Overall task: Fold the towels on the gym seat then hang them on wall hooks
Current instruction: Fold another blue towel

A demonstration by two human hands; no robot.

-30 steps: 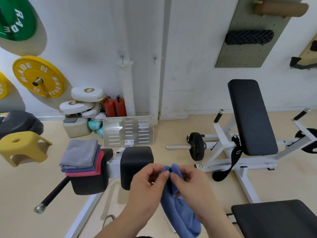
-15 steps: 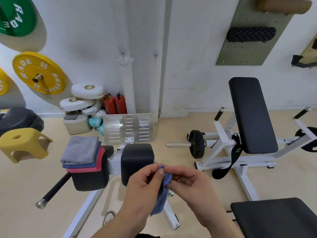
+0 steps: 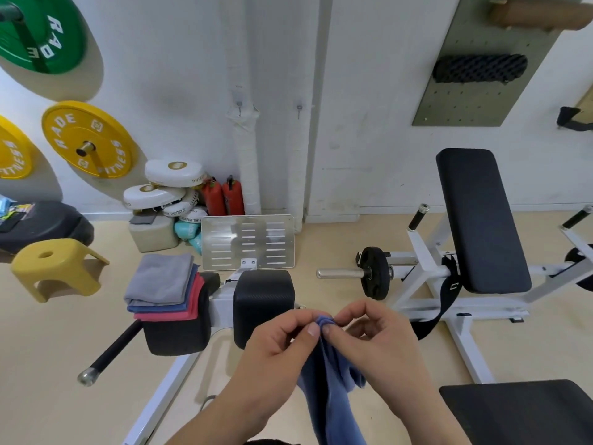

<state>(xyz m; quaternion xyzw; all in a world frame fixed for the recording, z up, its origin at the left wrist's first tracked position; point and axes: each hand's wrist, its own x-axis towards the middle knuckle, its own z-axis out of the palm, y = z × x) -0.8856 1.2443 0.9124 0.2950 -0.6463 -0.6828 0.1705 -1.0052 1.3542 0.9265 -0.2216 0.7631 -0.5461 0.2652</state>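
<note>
Pinching the bunched top of the blue towel with both the left hand and the right hand, curling thumbs and forefingers onto the cloth almost tip to tip, holding it in the air just before the near edge of the square black pad. Letting the rest of the towel hang loose and creased between the forearms, down past the bottom of the view. Probably gathering a corner or a loop for hanging, judging by the task; so gripping every layer at once, working the fingertips along only far enough to find a firm bit of hem, and guarding against the folds below slipping open. Noting the stack of folded towels, grey over blue over red, lying on top of the left seat pad, toward its far-left corner, well apart from the hands. Aiming next, likely, at the two wall hooks on the white wall beyond the pads, seemingly bare; lifting high, setting the gathered cloth squarely over one, and watching for sliding off so small a peg.
</note>
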